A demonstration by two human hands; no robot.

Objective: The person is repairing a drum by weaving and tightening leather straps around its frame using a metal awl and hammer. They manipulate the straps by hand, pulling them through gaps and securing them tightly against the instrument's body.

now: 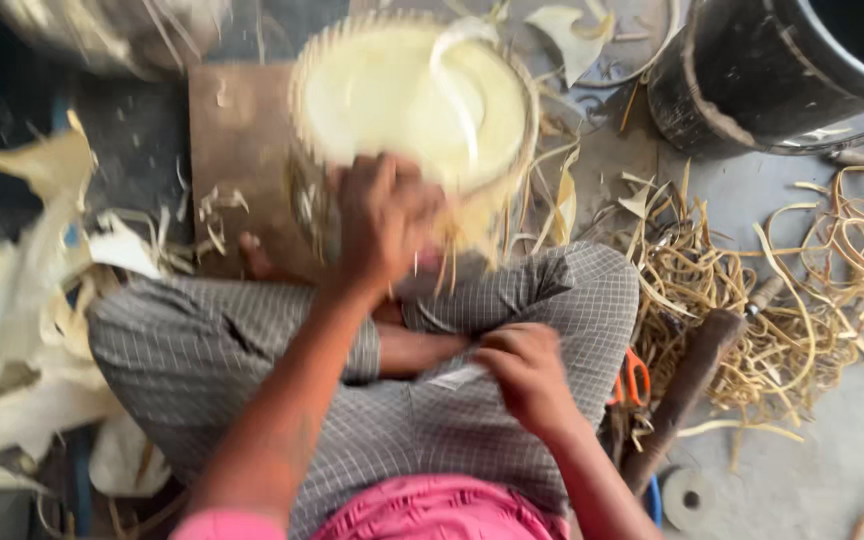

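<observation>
The right hand (pixel 527 375) lies nearest the camera, resting over the lap of the seated person, whose crossed legs wear grey checked cloth. Its grip is pinched shut on a thin pale strip (pixel 457 378) that lies flat across the knee. Ahead of it, the left hand (pixel 384 215) reaches forward; its grip is curled closed over the near rim of the round woven basket (pixel 412 100), fingers wrapped on the edge. Motion blur hides how tight that hold is.

The basket stands on the floor (pixel 812 470), directly in front of the knees, partly over a brown board (pixel 237 150). It lies straight ahead of the right hand, beyond the left; the left hand is the nearer one and already touches it. The pale strip's long axis runs left to right.

Outward from there: orange-handled scissors (pixel 634 375) and a dark wooden handle (pixel 682 390) just beside the right knee, a tangle of cane shavings (pixel 752 300) at right, a black bucket (pixel 752 80) at the far right, pale offcuts (pixel 12 290) at left.
</observation>
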